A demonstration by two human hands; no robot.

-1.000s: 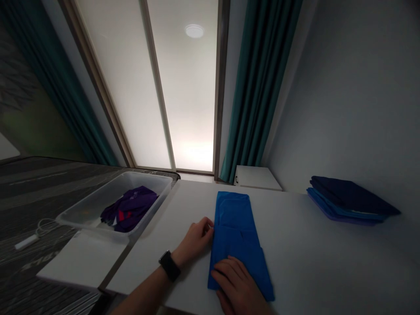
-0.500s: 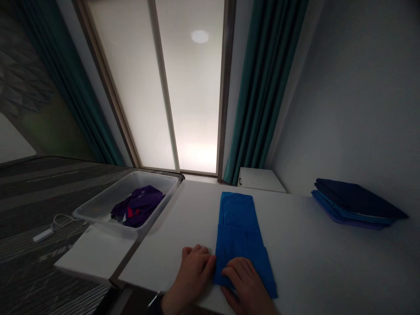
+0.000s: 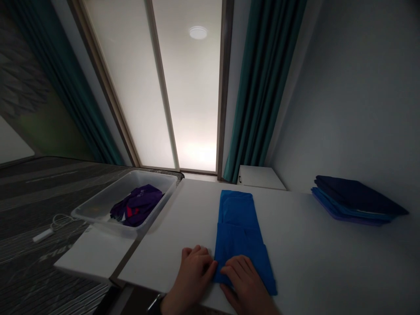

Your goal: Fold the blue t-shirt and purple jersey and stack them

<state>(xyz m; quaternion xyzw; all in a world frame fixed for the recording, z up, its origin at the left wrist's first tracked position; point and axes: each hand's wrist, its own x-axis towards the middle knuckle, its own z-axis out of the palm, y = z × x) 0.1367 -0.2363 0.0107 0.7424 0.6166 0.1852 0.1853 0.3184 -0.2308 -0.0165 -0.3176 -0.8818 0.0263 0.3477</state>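
A blue garment (image 3: 241, 245), folded into a long narrow strip, lies flat on the white table (image 3: 302, 249). At its lower left edge is my left hand (image 3: 193, 269), with the fingers curled and the thumb and forefinger closed at the fabric's side. My right hand (image 3: 244, 282) rests over the near end of the garment, fingers bent down on the cloth and thumb near its bottom edge. The exact grip of both hands is partly hidden. A dark watch (image 3: 155, 304) sits on my left wrist.
To the left, a clear plastic bin (image 3: 88, 212) holds a crumpled purple garment (image 3: 141, 203). Folded navy and blue clothes (image 3: 357, 199) are stacked at the right by the wall. Behind the table stands a white cabinet (image 3: 260, 177). A white power strip (image 3: 43, 236) lies at far left.
My right hand has shifted very slightly up and left on the blue cloth. The left hand and the garment look almost the same; the view has tilted a little.
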